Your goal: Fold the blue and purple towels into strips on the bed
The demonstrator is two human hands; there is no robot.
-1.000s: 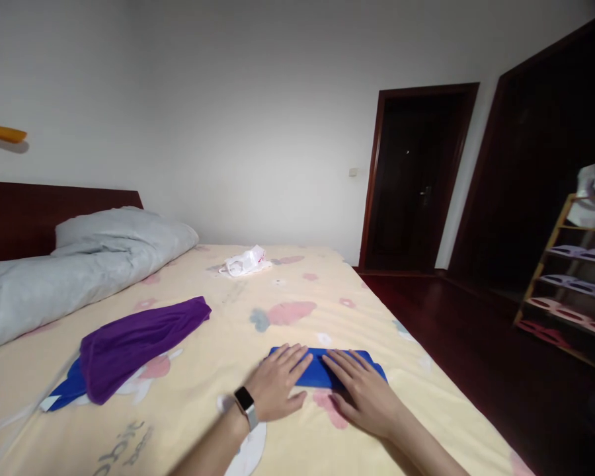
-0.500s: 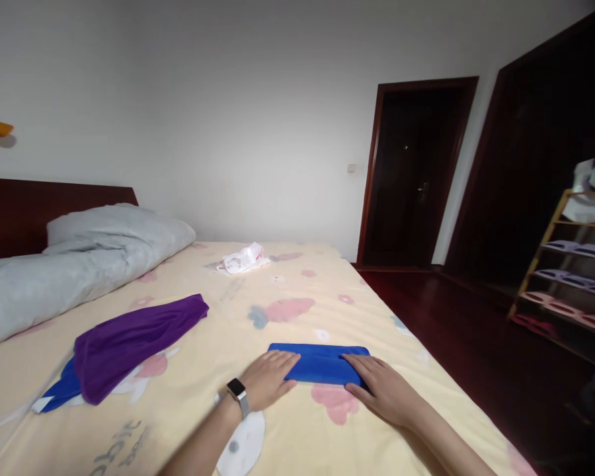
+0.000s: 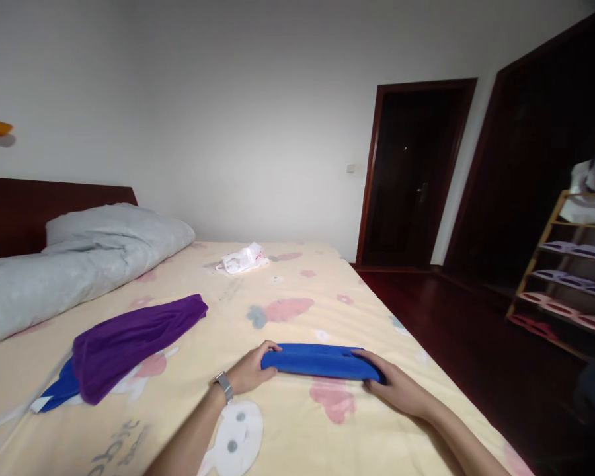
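Note:
A blue folded cloth [image 3: 317, 362] lies lengthwise across the front of the bed, its near edge raised a little and rounded. My left hand [image 3: 252, 368], with a watch on the wrist, grips its left end, thumb in front and fingers behind. Around the right end my right hand [image 3: 394, 385] is closed, fingers on top and thumb at the near edge. Off to the left, a purple cloth [image 3: 129, 344] lies loosely over another blue cloth [image 3: 62, 390] with a white tag.
The bed [image 3: 277, 423] has a cream sheet with printed figures. A crumpled white plastic bag [image 3: 244, 258] sits near the far edge, and a grey quilt [image 3: 104, 251] is bunched at the left. Beyond the right edge stand a shoe rack [image 3: 538, 258] and a dark door [image 3: 411, 178].
My hands have moved from lying flat on the blue cloth to gripping its two ends. They are farther apart, and the cloth's near edge is lifted and rounded.

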